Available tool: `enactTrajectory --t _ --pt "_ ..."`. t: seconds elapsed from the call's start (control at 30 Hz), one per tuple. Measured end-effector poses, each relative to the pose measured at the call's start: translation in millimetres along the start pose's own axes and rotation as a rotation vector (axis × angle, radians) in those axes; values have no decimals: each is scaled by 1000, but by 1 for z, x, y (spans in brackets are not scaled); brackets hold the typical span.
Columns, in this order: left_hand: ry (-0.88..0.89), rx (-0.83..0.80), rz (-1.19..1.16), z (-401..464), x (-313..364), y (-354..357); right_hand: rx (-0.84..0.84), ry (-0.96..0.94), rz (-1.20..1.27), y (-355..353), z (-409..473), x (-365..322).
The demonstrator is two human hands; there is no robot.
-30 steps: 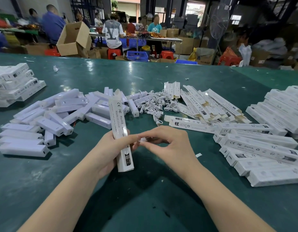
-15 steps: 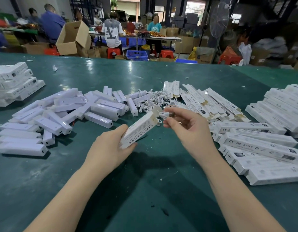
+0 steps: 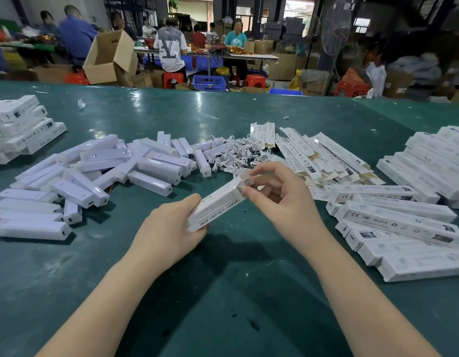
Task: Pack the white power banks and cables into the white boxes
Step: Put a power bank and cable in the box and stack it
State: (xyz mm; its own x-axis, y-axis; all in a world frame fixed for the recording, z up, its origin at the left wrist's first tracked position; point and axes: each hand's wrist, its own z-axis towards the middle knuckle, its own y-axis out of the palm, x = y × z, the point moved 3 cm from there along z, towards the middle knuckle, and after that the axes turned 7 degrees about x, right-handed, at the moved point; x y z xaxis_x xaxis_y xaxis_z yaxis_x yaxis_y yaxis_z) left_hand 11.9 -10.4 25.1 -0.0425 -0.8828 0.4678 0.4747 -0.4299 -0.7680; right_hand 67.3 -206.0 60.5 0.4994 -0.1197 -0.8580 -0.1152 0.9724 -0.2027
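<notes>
Two bare arms reach out over a dark green table (image 3: 223, 292). The left hand (image 3: 169, 233) holds the near end of a long white box (image 3: 215, 204), with its fingers curled around it. The box is lifted off the table and tilts up toward the right. The right hand (image 3: 280, 199) pinches the flap at the far end of the box between thumb and fingers. Half a second ago the right hand held a small cable end just beside the open box; now its fingers are right on the box end and that cable end cannot be seen. A second ago the box stood almost straight up and down in the left hand. On the right, near the hands, lies a pile of closed white boxes (image 3: 403, 228). On the left lies a heap of white power banks (image 3: 99, 181), some on top of others. Past the hands sits a small tangle of white cables (image 3: 231, 155), and to its right a spread of flat, unfolded boxes (image 3: 323, 158). Far left is another stack of boxes (image 3: 19, 130), and far right one more stack (image 3: 439, 155). Behind the table is a big work room with people (image 3: 169, 47) sitting at tables, red stools (image 3: 174, 78), blue crates (image 3: 210, 82) and a tipped cardboard carton (image 3: 109, 57).
</notes>
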Motion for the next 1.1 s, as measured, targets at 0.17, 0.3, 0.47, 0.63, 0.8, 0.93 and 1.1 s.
enactTrajectory --t 0.17,0.3,0.47,0.63,0.8,0.93,1.1 --pt "-6 23 -25 0 1 0 17 6 -67 -3 0 0" --pt "-6 23 -67 -1 3 2 18 1 -45 5 -3 -3" --pt "-44 25 -138 -1 4 2 -46 -13 38 8 -6 -11" --pt "-35 1 -222 -3 5 2 51 -95 33 5 -7 -12" --pt "-39 8 -208 -3 6 2 72 -109 31 7 -7 -9" --pt "-84 50 -251 -1 3 2 -12 -96 18 15 -13 -8" --pt "-69 43 -316 -1 2 0 -63 -171 64 23 -20 -17"
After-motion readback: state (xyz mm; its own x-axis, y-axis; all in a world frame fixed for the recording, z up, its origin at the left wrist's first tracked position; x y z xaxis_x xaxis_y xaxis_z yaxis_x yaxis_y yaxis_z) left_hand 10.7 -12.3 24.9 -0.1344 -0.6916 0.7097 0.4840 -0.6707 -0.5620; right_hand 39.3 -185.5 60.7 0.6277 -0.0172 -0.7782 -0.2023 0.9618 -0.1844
